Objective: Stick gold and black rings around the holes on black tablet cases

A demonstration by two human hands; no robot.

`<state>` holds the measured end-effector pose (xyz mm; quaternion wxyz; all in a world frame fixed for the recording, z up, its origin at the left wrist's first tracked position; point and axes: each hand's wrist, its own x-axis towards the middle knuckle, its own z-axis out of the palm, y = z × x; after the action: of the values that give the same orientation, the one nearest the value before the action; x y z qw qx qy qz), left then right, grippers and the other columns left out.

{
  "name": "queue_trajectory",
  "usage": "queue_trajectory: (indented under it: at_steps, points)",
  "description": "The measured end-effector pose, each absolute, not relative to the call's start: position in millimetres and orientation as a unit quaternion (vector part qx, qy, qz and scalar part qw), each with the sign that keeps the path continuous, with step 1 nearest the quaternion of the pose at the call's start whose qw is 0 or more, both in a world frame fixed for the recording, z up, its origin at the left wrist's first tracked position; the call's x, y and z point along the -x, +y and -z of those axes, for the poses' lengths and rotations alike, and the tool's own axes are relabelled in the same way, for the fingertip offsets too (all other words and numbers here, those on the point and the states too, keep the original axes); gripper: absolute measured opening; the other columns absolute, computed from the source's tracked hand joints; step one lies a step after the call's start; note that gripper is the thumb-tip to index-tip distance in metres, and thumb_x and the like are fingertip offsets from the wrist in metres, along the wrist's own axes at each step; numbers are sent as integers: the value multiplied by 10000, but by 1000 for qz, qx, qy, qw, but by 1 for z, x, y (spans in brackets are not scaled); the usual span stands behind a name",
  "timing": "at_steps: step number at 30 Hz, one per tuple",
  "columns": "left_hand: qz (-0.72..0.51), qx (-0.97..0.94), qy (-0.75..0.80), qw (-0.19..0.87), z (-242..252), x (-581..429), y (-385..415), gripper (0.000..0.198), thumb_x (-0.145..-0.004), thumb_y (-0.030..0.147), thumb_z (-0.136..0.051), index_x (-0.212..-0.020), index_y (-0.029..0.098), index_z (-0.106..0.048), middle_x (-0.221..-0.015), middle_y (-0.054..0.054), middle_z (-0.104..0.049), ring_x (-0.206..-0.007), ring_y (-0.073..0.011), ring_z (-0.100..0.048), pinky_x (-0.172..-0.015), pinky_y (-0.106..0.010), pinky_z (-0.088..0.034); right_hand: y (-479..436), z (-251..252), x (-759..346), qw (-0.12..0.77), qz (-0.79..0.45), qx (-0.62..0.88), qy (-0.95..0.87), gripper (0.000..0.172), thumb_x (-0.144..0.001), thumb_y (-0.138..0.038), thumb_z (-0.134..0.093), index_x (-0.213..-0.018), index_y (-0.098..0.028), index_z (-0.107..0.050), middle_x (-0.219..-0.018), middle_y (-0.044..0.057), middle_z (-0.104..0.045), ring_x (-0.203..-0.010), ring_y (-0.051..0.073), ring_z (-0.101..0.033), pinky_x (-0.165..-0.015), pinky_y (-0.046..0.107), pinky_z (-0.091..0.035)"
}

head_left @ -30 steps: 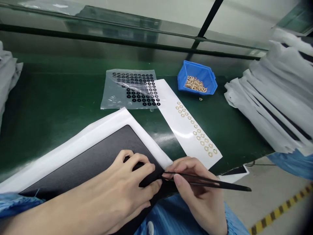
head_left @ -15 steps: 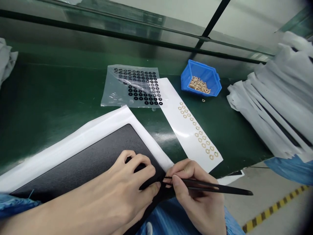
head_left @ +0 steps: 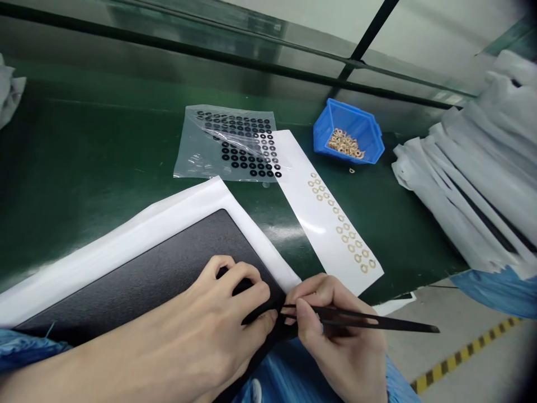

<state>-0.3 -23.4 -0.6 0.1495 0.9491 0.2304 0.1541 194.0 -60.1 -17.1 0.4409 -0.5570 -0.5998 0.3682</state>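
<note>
The panel [head_left: 176, 252] lies under the curled left hand [head_left: 226, 316], whose grip is unclear, beside tweezers [head_left: 403, 323] pinched in the right hand [head_left: 346, 344], ring sheet [head_left: 302, 201] and bin [head_left: 363, 131] beyond.

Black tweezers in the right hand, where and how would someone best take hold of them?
Probably pinch the tweezers at their joined back end, coming from the person's right. That end sticks out freely past the right hand, while the tips point toward the left hand by the edge of the black panel, where fingers crowd them.
</note>
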Motion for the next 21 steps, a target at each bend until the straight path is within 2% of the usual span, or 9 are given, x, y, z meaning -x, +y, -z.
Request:
queue_trajectory:
  at_steps: [3, 8, 21]
  points:
    - [-143, -951, 229, 149, 0, 1, -23, 193, -865, 203, -558, -1048, 185, -618, -944, -66, -588, -928, -242, -500, -840, -403, -360, -62, 20, -190, 485, -375, 563, -554, 153, -815, -123, -580, -684, -192, -544, -708, -9, -599, -568, 93, -609, -528, 190, -526]
    - [-142, -954, 222, 146, 0, 2, -23, 176, -861, 197, -564, -1026, 194, -624, -948, -59, -592, -931, -236, -498, -850, -397, -354, -63, 20, -187, 488, -356, 569, -559, 161, -817, -131, -581, -674, -193, -542, -704, -12, -598, -561, 91, -602, -521, 186, -515]
    - [-143, -951, 225, 155, -2, 0, -22, 178, -858, 214, -575, -1027, 205, -631, -943, -58, -590, -914, -240, -506, -848, -398, -355, -53, 9, -192, 388, -365, 577, -619, 173, -781, -109, -560, -641, -195, -509, -658, 3, -569, -534, 119, -561, -495, 241, -500]
